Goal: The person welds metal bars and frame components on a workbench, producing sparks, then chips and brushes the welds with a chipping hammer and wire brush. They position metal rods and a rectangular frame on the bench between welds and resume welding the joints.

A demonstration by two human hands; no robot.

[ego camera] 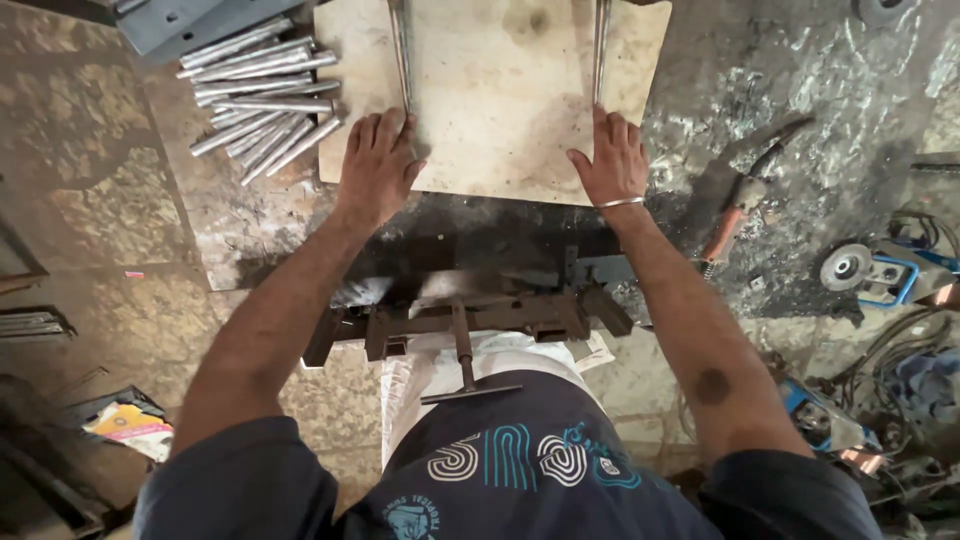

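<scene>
A pale, stained wooden board (500, 100) lies on a dark metal workbench (780, 110). Two thin steel rods lie on the board, running away from me: a left rod (401, 50) and a right rod (600, 45). My left hand (378, 168) rests flat on the board's near left edge, its fingertips at the near end of the left rod. My right hand (612, 160), with a metal bangle at the wrist, rests flat on the board, fingers touching the near end of the right rod. Neither hand grips anything.
A pile of several short steel rods (262, 95) lies left of the board. Pliers with orange handles (742, 200) lie on the bench to the right. An angle grinder (875, 270) sits at the right edge. A bench vice (465, 325) juts toward me below the bench.
</scene>
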